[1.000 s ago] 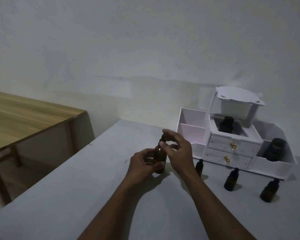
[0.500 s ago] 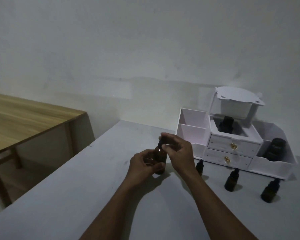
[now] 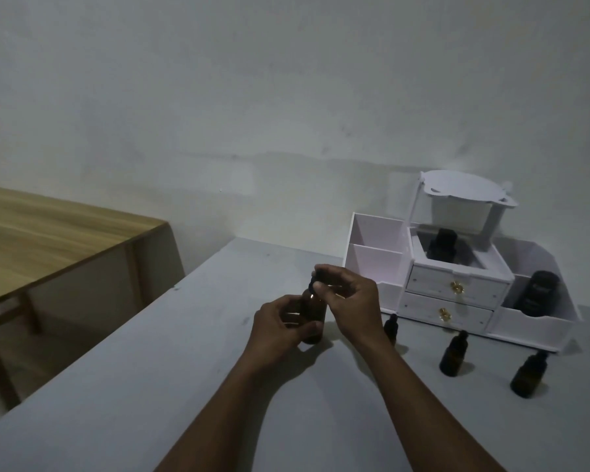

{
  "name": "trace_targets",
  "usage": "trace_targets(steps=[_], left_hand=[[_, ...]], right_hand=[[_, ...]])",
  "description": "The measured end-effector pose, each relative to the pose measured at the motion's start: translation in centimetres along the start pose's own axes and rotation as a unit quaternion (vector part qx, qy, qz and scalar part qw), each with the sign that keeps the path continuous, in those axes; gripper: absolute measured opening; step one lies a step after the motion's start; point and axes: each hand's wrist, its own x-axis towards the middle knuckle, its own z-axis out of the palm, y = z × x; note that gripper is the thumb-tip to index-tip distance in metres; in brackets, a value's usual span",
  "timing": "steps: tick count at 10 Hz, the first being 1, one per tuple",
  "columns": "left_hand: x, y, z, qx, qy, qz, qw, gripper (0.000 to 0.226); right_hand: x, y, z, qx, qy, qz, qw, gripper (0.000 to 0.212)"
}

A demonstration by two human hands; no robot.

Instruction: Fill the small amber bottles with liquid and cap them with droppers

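An amber bottle [image 3: 314, 316] stands upright on the grey table [image 3: 150, 386], with my left hand [image 3: 280, 323] wrapped around its body. My right hand [image 3: 349, 299] pinches the black dropper cap [image 3: 313, 280] at the bottle's neck. Three small amber bottles with black dropper caps stand on the table to the right: one [image 3: 391, 327] just behind my right wrist, one [image 3: 453, 352] further right, and one [image 3: 529, 374] near the right edge.
A white organiser box [image 3: 457, 291] with two drawers stands at the back right. A dark bottle [image 3: 441, 248] sits in its middle compartment and a bigger dark bottle [image 3: 537, 292] in its right one. A wooden table [image 3: 48, 240] stands to the left across a gap.
My right hand's fingers have shifted slightly on the dropper cap, lower and closer to the bottle. My left hand and the bottle stay in place.
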Motion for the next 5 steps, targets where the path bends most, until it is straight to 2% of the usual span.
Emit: trace_targets(steps=[3, 5], left_hand=[[-0.36, 0.29, 0.12, -0.001, 0.011, 0.003, 1.000, 0.046], [-0.22, -0.31, 0.30, 0.017, 0.018, 0.029, 0.999, 0.057]], right_hand=[[-0.38, -0.03, 0.12, -0.007, 0.012, 0.011, 1.000, 0.031], [-0.63, -0.54, 0.23, -0.019, 0.018, 0.008, 1.000, 0.035]])
